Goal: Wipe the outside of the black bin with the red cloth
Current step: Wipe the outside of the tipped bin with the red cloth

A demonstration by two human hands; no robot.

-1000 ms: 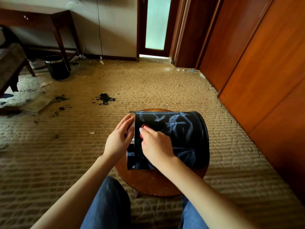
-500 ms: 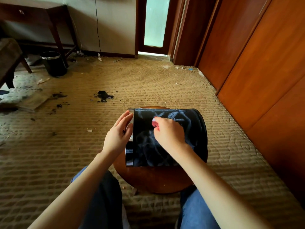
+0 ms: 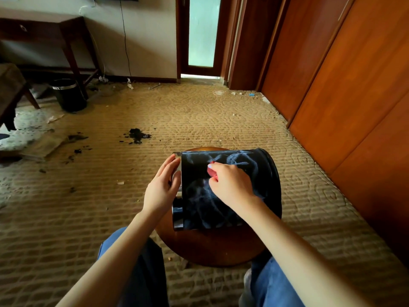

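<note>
Round wooden surface (image 3: 212, 247) sits nearest, w/ the black bin (image 3: 254, 167) lying on its side on it, rim to the left. Left hand (image 3: 162, 189) rests against that rim, fingers straight & close together. Right hand (image 3: 232, 185) is on the bin's upper side, fingers clamped on the red cloth (image 3: 212, 172). Farther off: carpet (image 3: 199, 111) w/ dark stain (image 3: 136, 135), second bin (image 3: 69, 96) far left.

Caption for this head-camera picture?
Right hand presses a red cloth to a black bin lying on a stool, left hand steadying its rim.
</note>
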